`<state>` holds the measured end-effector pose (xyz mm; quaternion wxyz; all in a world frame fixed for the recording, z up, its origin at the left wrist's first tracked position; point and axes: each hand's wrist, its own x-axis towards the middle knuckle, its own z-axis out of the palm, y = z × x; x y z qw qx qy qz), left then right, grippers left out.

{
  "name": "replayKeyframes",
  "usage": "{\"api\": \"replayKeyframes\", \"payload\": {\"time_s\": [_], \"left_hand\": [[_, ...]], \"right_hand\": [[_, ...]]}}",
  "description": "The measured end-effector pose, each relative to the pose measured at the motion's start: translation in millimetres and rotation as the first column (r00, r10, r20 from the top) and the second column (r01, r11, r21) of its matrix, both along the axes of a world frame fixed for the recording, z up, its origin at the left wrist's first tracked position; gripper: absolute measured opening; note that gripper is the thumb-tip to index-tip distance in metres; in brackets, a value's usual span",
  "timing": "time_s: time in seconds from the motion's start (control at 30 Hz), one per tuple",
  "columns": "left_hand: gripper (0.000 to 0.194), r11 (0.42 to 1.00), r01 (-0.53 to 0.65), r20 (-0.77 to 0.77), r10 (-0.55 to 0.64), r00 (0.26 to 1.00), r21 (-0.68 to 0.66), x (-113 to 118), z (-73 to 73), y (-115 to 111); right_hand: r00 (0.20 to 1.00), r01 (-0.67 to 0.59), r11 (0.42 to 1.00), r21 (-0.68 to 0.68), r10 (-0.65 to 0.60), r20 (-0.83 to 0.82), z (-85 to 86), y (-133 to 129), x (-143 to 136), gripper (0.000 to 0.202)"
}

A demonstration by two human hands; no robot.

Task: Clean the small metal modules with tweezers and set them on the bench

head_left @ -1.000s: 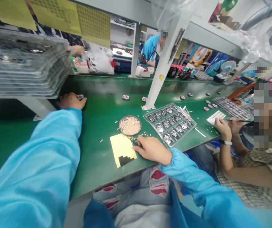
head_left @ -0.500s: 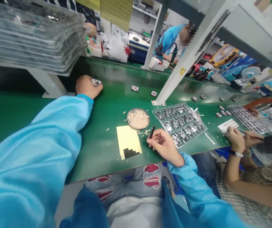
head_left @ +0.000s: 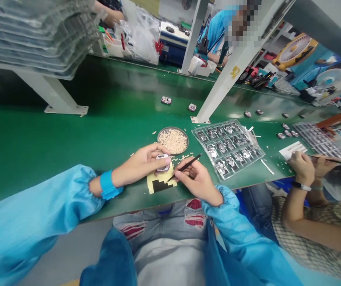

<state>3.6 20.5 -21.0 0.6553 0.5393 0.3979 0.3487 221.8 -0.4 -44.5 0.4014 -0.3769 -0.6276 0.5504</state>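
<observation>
My left hand (head_left: 142, 163) is closed on a small white-and-purple device part (head_left: 162, 163), held between thumb and fingers over a yellow sheet (head_left: 152, 186). Black strips (head_left: 159, 186) in a stepped shape lie on the sheet's lower part. In my right hand (head_left: 198, 178) are thin black tweezers (head_left: 188, 163), gripped like a pen, their tip pointing down near the strips. A round dish (head_left: 173, 141) full of tiny pale pieces stands just beyond both hands, and some pieces are scattered around it.
A clear tray (head_left: 198, 137) of metallic parts lies right of the dish. Two similar devices (head_left: 166, 100) sit farther back. A slanted white post (head_left: 218, 83) rises from the green bench (head_left: 123, 131). Stacked plastic trays (head_left: 36, 43) stand upper left. A co-worker's hands (head_left: 303, 169) work at right.
My left hand has come from the back left of the bench to the yellow sheet, carrying the device. The tweezers in my right hand now point down to the left toward the strips.
</observation>
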Motion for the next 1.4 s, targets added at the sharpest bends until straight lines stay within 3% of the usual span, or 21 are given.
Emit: {"api": "replayKeyframes", "payload": {"time_s": [0.33, 0.5, 0.63, 0.73, 0.97, 1.4], "left_hand": [[0.019, 0.997, 0.037, -0.124, -0.029, 0.992, 0.062, 3.0, -5.1, -4.1], [0.021, 0.994, 0.035, -0.181, -0.016, 0.983, 0.101, 1.6, -11.7, -3.2], [0.023, 0.983, 0.036, -0.260, 0.012, 0.965, 0.179, 0.4, -14.9, -2.6], [0.025, 0.980, 0.041, -0.300, 0.020, 0.954, 0.196, 0.2, -13.4, -3.4], [0.030, 0.981, 0.053, -0.347, 0.015, 0.938, 0.187, 0.1, -12.5, -4.6], [0.031, 0.982, 0.047, -0.338, 0.019, 0.941, 0.184, 0.0, -10.1, -5.0]], "right_hand": [[0.993, -0.001, 0.997, 0.075, -0.008, 0.121, 4.5, -0.6, 2.6, 0.019], [0.999, -0.009, 0.998, 0.066, 0.006, 0.038, 8.5, -3.6, 4.4, 0.016], [0.979, 0.165, 0.972, 0.166, -0.141, -0.150, 8.9, -5.5, 6.4, 0.015], [0.958, 0.283, 0.911, 0.300, -0.258, -0.123, 7.3, -4.7, 6.4, 0.011], [0.965, 0.233, 0.858, 0.457, -0.263, 0.001, 6.0, -3.6, 4.3, 0.013], [0.968, 0.206, 0.814, 0.544, -0.251, 0.010, 6.2, -2.6, 2.3, 0.020]]}}
